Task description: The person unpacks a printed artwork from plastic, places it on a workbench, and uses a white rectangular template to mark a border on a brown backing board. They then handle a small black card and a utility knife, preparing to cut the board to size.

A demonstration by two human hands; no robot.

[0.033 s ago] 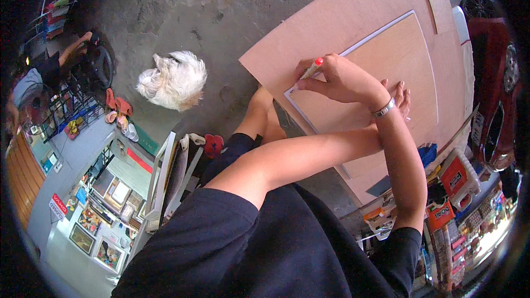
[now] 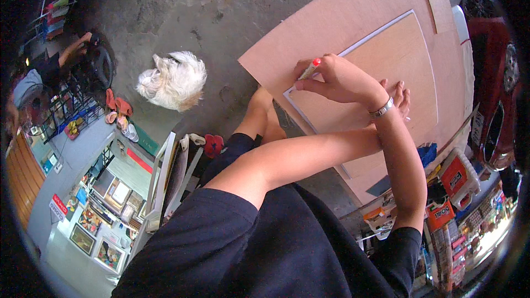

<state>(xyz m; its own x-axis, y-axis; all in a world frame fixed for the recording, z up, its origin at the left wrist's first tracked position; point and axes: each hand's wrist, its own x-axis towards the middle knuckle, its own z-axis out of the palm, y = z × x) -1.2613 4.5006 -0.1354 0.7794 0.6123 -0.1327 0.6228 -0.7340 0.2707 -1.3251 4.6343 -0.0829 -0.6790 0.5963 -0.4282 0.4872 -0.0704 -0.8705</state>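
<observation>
The right hand (image 2: 337,80) is curled tight around a slim marker pen with a red cap (image 2: 309,69), fingers closed on the barrel and the tip pointing down at the upper left corner of a white-edged rectangular frame with a light brown backing (image 2: 386,72). That frame lies flat on a large sheet of pale brown board (image 2: 331,19), which rests on the grey concrete floor (image 2: 221,11). The two forearms cross, the right one over the left, and a silver metal wristband (image 2: 382,109) sits on the right wrist. The left hand (image 2: 402,95) shows just beyond that wrist, its fingers spread flat and pressing on the frame's backing, holding nothing. A bare knee (image 2: 264,111) pokes out just below the board's lower left edge. To the left, well apart from the board, a fluffy white dog (image 2: 174,81) lies on the floor. A pair of red sandals (image 2: 212,144) sits near the knee, and framed pictures (image 2: 110,215) fill the lower left. At far left another person (image 2: 49,72) sits beside a black fan (image 2: 96,66). A red vehicle (image 2: 491,83) stands at the right edge.
</observation>
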